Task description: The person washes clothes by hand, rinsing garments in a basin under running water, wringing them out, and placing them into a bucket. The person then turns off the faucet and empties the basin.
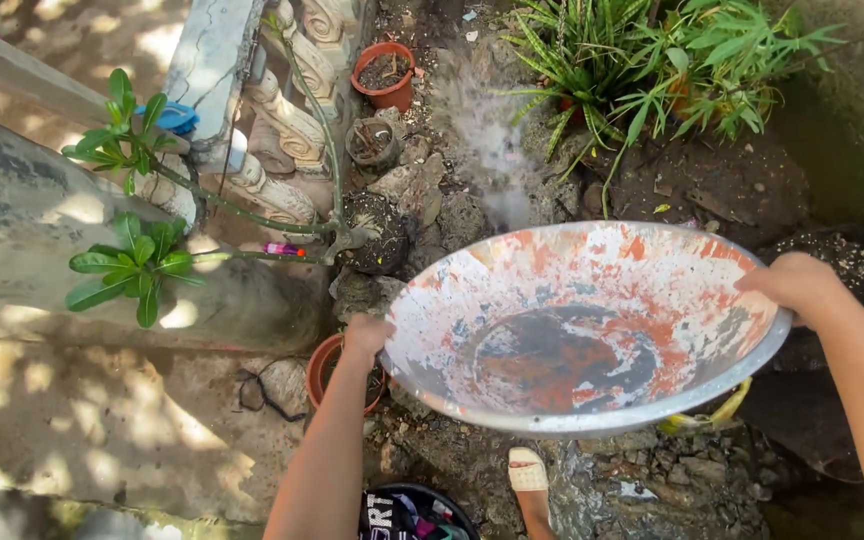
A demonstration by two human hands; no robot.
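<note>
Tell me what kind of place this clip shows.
Most likely a home garden or yard: bare soil with leafy plants, terracotta pots beside a stone balustrade, and both hands holding a worn metal basin.

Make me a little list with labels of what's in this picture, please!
Place: outdoor garden corner with stones and soil
Left hand: grips the left rim of the big basin
Right hand: grips the right rim
Basin: wide, round, metal, with worn orange and white paint, tilted away from the person
Water: spray in the air beyond the basin
Nearby: orange pot, leafy green plants, carved stone railing, sandalled foot
</note>
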